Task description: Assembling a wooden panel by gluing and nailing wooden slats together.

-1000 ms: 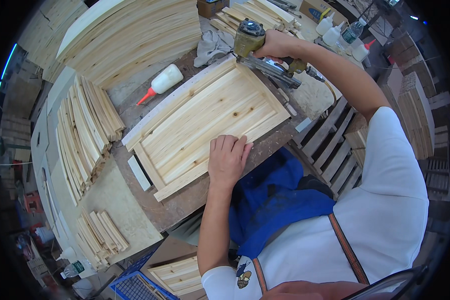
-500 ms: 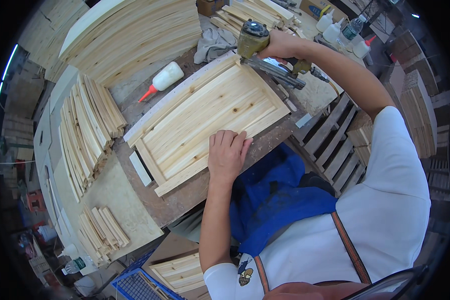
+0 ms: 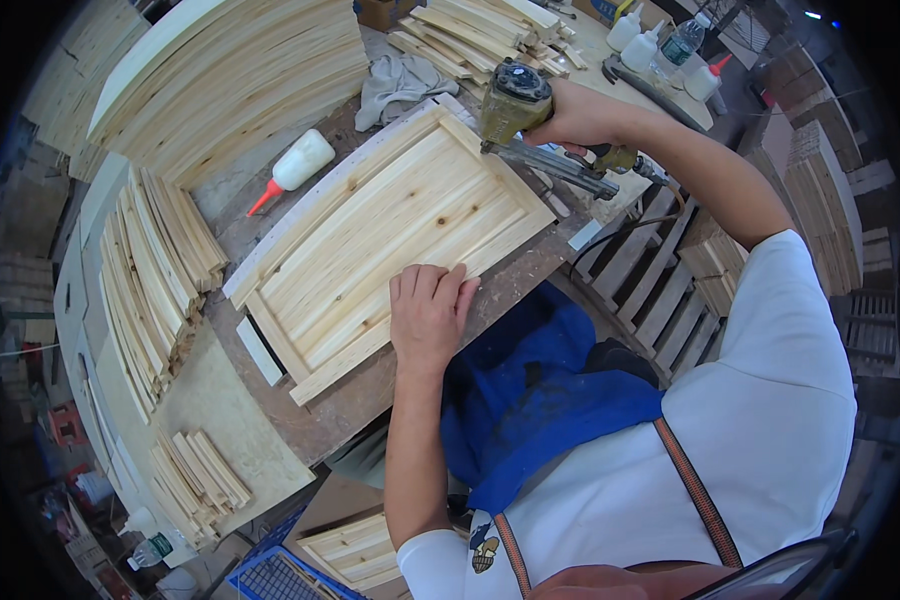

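Note:
A pale framed wooden panel [image 3: 375, 235] with a curved far edge lies on the worktable [image 3: 345, 410]. My left hand [image 3: 430, 312] grips its near rail, fingers bent over the wood and thumb to the side. My right hand [image 3: 582, 112] is wrapped around the handle of a nail gun [image 3: 515, 103]. The gun's nose points down at the panel's right-hand frame piece, a little nearer than the far right corner; whether it touches is unclear. A narrow white strip [image 3: 260, 350] lies beside the panel's left end.
A glue bottle [image 3: 303, 160] with a red tip lies beyond the panel, near a grey cloth [image 3: 406, 90]. Curved wood strips [image 3: 155, 275] are stacked left, with short sticks [image 3: 202, 475] nearer. Tall curved boards [image 3: 240, 85] stand behind. A pallet [image 3: 660, 270] is at right, a blue crate [image 3: 270, 565] below.
The nail gun has moved from the panel's far right corner a short way nearer along the right frame piece. My left hand keeps its place on the near rail. The whole view has shifted slightly.

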Demonstrator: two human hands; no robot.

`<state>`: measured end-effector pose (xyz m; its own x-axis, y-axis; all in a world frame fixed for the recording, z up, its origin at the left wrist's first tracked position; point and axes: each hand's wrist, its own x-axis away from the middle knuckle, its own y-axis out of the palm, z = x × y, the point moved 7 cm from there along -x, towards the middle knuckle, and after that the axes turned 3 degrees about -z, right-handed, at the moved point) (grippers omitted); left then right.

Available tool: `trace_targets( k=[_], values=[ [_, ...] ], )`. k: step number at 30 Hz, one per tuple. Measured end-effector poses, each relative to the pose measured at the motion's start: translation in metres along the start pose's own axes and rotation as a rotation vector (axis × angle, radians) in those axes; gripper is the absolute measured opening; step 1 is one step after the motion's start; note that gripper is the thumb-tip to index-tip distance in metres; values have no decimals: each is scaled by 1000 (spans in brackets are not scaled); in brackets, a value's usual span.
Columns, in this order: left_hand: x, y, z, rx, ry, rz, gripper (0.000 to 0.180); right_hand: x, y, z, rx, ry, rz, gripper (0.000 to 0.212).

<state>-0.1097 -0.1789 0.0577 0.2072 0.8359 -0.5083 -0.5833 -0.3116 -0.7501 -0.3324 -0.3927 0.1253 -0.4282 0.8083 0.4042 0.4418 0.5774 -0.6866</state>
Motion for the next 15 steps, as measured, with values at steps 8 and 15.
trace_targets(
  k=[8, 15],
  values=[
    [0, 0, 1, -8, 4, 14, 25, 0, 2, -2, 69, 13, 11, 23],
    [1, 0, -1, -2, -15, -4, 25, 47, 10, 9, -5, 57, -10, 29]
  ],
)
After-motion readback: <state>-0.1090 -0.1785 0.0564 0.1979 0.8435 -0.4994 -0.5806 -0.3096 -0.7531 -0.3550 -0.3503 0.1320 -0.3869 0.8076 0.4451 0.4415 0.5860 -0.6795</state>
